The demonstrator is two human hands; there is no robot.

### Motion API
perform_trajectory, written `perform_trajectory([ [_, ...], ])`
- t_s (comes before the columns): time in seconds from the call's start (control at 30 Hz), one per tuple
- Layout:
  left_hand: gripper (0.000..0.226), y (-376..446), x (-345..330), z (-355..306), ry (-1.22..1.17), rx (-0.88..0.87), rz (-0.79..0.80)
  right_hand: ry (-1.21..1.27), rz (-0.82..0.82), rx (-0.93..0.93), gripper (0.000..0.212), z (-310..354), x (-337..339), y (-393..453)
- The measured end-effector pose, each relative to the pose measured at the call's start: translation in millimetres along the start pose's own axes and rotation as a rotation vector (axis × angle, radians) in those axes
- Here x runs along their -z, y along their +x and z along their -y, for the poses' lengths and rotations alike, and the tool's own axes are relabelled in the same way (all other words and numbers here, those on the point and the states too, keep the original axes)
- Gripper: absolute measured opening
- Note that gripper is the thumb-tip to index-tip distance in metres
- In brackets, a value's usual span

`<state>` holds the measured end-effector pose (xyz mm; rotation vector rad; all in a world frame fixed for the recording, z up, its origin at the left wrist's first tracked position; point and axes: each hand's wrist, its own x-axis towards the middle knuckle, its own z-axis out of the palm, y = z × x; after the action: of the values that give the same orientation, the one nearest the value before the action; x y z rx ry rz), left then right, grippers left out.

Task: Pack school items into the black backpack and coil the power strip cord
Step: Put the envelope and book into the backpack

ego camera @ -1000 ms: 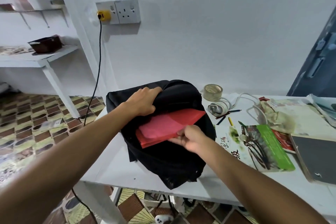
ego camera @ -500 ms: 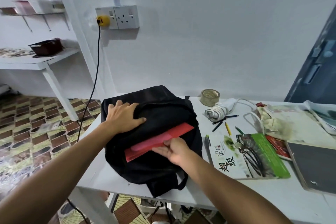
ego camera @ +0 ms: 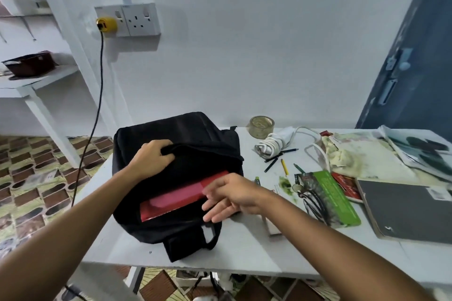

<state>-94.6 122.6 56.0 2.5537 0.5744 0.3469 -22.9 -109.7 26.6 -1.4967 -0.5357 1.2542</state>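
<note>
Black backpack [ego camera: 195, 134] gripped at its opening by the left hand [ego camera: 152, 160]; the right hand [ego camera: 232, 197], fingers straight, hovers beside the protruding red folder [ego camera: 176, 199].

A home study corner is suggested: a white table [ego camera: 244, 247] strewn with books [ego camera: 327, 198], pencils [ego camera: 284, 167] and a tape roll [ego camera: 262, 124] is seen beyond the hands, a wall socket [ego camera: 140, 19] above them, and patterned floor tiles [ego camera: 36, 183] below.

Soft even daylight, faint shadows, wide-angle edge bending, slight blur
</note>
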Motion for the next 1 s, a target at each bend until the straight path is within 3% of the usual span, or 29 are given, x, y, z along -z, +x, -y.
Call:
perform_trajectory([
  [0.1, 0.038, 7, -3, -17, -0.068, -0.099, 0.242, -0.169, -0.215, 0.100, 0.013, -6, 35, -21],
  [0.2, 0.071, 4, -7, -41, -0.017, -0.150, 0.660, -0.484, -0.655, 0.191, 0.014, -19, 78, -36],
  [0.27, 0.081, 2, -17, -53, 0.127, -0.141, 0.809, -0.719, -0.883, 0.124, 0.007, -30, 107, -48],
  [0.33, 0.085, -2, -30, -58, 0.293, -0.125, 0.803, -0.887, -0.930, -0.043, 0.007, -41, 131, -63],
  [0.43, 0.092, -11, -42, -59, 0.438, -0.089, 0.778, -1.040, -0.891, -0.293, 0.037, -53, 150, -80],
  [0.53, 0.102, -20, -46, -61, 0.577, -0.067, 0.809, -1.132, -0.929, -0.386, 0.078, -59, 161, -85],
  [0.67, 0.088, -26, -44, -60, 0.620, -0.087, 0.768, -0.938, -0.837, -0.441, 0.115, -64, 171, -88],
  [0.73, 0.074, -27, -39, -56, 0.587, -0.076, 0.741, -0.838, -0.887, -0.400, 0.128, -64, 174, -93],
  [0.87, 0.043, -26, -31, -42, 0.352, -0.040, 0.689, -0.631, -0.965, -0.383, 0.125, -62, 180, -104],
  [1.0, 0.031, -25, -25, -32, 0.229, -0.062, 0.647, -0.411, -0.965, -0.344, 0.084, -59, 178, -112],
])
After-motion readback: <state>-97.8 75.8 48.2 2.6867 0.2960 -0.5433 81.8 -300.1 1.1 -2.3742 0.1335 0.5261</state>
